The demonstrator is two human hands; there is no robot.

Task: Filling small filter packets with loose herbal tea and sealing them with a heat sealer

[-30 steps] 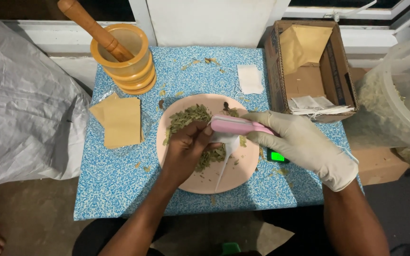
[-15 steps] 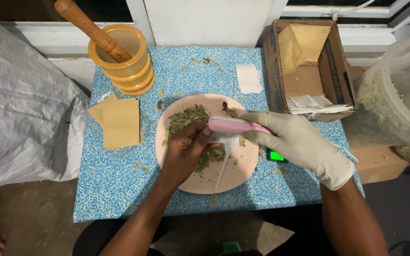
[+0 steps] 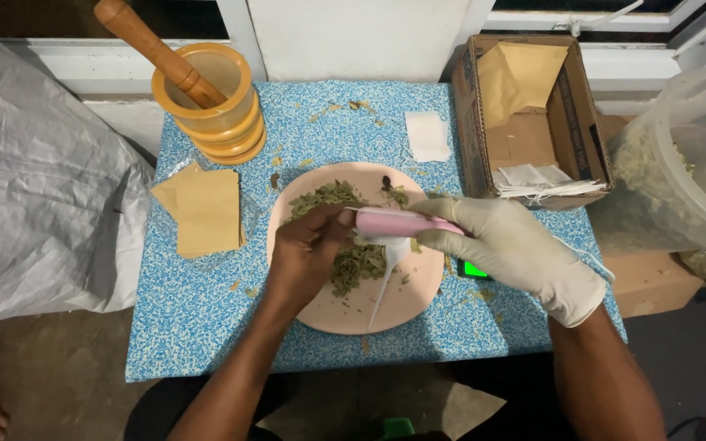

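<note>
Now left hand (image 3: 308, 253) shifted left on dried leaves (image 3: 353, 263); pink tool (image 3: 398, 222) slightly lower.

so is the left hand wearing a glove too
No, the left hand is bare over the pink plate, while only the right hand wears a pale glove and holds the pink tool.

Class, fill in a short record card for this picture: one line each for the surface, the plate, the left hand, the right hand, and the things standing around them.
Surface: blue speckled table
Plate: pink plate holding dried green leaves
Left hand: bare left hand, fingers pinching a small white sachet over the plate
Right hand: gloved right hand gripping a pink handheld tool, set against the sachet's top
Behind, left: yellow mortar with wooden pestle
Left of plate: brown paper pouches
Behind, right: cardboard box
</note>
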